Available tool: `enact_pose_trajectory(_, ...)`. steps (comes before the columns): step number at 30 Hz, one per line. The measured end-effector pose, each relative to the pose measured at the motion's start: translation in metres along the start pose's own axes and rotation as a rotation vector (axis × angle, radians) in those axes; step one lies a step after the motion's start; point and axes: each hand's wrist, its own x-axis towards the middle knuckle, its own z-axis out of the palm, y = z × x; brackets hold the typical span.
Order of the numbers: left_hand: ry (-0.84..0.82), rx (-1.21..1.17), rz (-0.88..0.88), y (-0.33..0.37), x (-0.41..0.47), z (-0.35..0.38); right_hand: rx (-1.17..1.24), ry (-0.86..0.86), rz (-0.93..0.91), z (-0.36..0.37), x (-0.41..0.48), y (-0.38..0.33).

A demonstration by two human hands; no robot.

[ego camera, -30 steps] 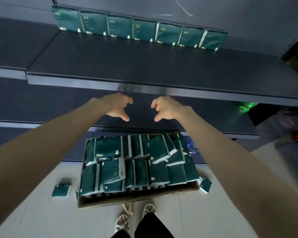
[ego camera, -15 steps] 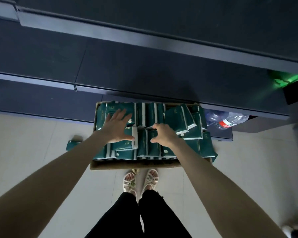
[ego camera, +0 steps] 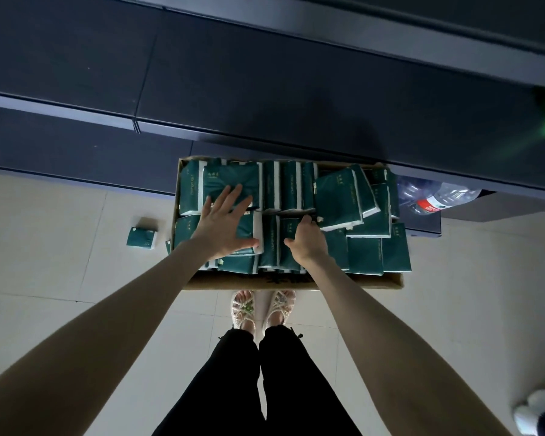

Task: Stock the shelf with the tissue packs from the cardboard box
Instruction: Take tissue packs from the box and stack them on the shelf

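Observation:
A cardboard box (ego camera: 296, 283) full of dark green tissue packs (ego camera: 337, 196) stands on the floor against the bottom of the dark shelf (ego camera: 265, 89). My left hand (ego camera: 224, 225) lies flat with fingers spread on a pack (ego camera: 249, 229) in the box's left half, thumb along that pack's near edge. My right hand (ego camera: 307, 243) is at the box's middle, its fingers curled down over the top of an upright pack (ego camera: 291, 225). The fingertips are hidden in the gap behind it.
One loose tissue pack (ego camera: 141, 238) lies on the tile floor left of the box. Plastic water bottles (ego camera: 434, 196) sit under the shelf to the right. My sandalled feet (ego camera: 261, 306) stand just before the box. A white shoe (ego camera: 538, 410) shows at bottom right.
My view dropped from the upper shelf to the box. Both hands came down from mid-air into the box; the left flattened on a pack and the right curled over an upright one.

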Motion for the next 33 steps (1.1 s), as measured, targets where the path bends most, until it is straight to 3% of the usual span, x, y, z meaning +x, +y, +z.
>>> enact_pose_trajectory(6, 0.029, -0.016, 0.012, -0.001, 0.001, 0.003, 0.018, -0.041, 0.085, 0.003, 0.004, -0.001)
enact_pose_trajectory(18, -0.015, -0.008, -0.008, -0.001, 0.0, 0.0, 0.206, 0.135, 0.077, -0.011, -0.015, 0.003)
enact_pose_trajectory(24, 0.006, -0.064, 0.036, 0.026, 0.002, -0.041, 0.28, 0.227, -0.035, -0.08, -0.032, 0.008)
enact_pose_trajectory(28, 0.085, -0.381, 0.177, 0.07, 0.019, -0.105, 0.306, 0.262, -0.194, -0.151, -0.047, 0.008)
enact_pose_trajectory(33, 0.013, -0.587, 0.346, 0.131, 0.039, -0.187, 0.396, 0.286, -0.351, -0.251, -0.084, 0.016)
